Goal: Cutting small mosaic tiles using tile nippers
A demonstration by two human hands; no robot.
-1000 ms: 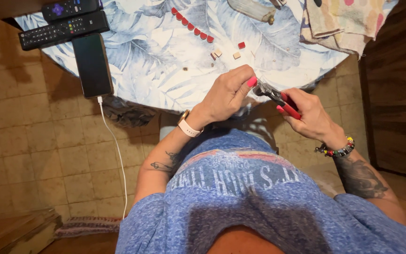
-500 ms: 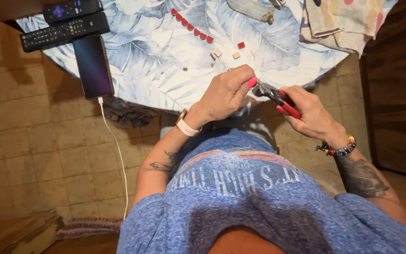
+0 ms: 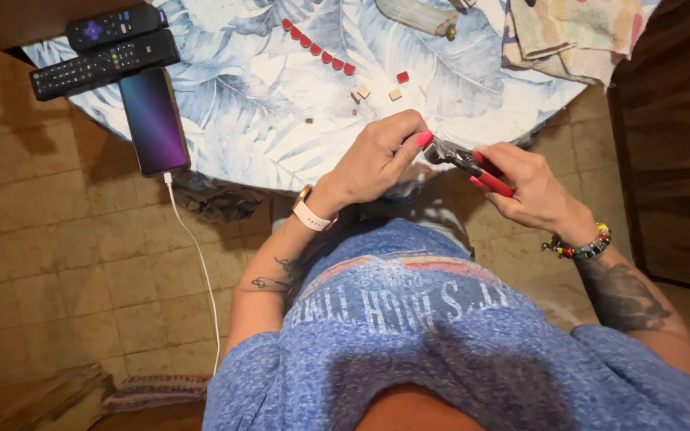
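Note:
My right hand (image 3: 530, 187) grips a pair of small pliers with red handles (image 3: 473, 164), jaws pointing left. My left hand (image 3: 377, 158) is pinched closed right at the plier jaws, fingertips touching them; whatever small piece it holds is hidden by the fingers. Both hands hover just off the near edge of a round table with a blue leaf-print cloth (image 3: 233, 120). On the cloth behind them lie a curved row of red beads (image 3: 317, 48), a loose red bead (image 3: 402, 77) and two small tan cubes (image 3: 361, 93).
A phone (image 3: 153, 120) with a lit screen lies at the table's left edge, its white cable (image 3: 197, 263) hanging to the tiled floor. Two black remotes (image 3: 105, 52) sit behind it. A folded patterned cloth (image 3: 569, 32) lies at the far right, a dark wooden cabinet (image 3: 680, 144) beside it.
The phone screen, dark one second ago, lit up. Both hands stay at the pliers with almost no movement.

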